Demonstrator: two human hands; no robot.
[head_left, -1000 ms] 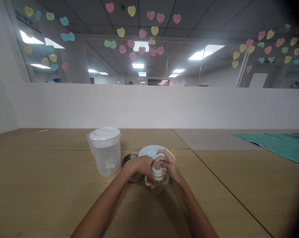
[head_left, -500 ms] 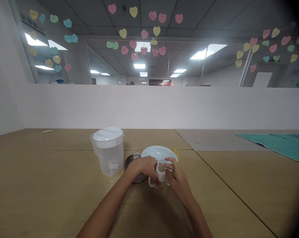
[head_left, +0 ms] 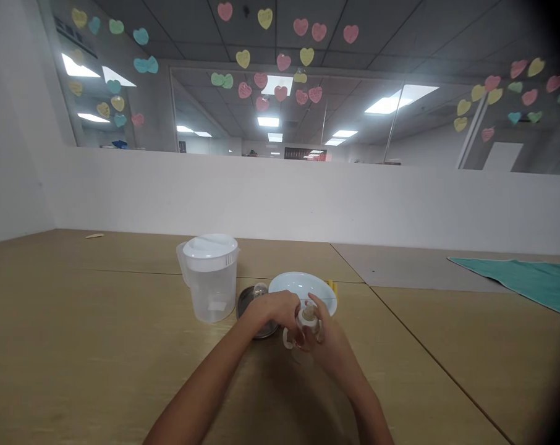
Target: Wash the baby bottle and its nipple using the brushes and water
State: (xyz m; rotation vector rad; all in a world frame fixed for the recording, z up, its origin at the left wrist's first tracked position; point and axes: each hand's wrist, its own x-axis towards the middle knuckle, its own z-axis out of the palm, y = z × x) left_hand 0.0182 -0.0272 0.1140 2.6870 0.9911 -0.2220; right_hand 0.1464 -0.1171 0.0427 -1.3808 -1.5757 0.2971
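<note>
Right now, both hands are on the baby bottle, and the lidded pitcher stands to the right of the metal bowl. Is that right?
No: the head view shows the lidded pitcher to the left of the metal bowl. The left hand and right hand are on the baby bottle.

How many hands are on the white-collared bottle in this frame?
2: the left hand grips the bottle from its left side, and the right hand wraps its right side. Some fingers are hidden; no third hand shows.
</note>
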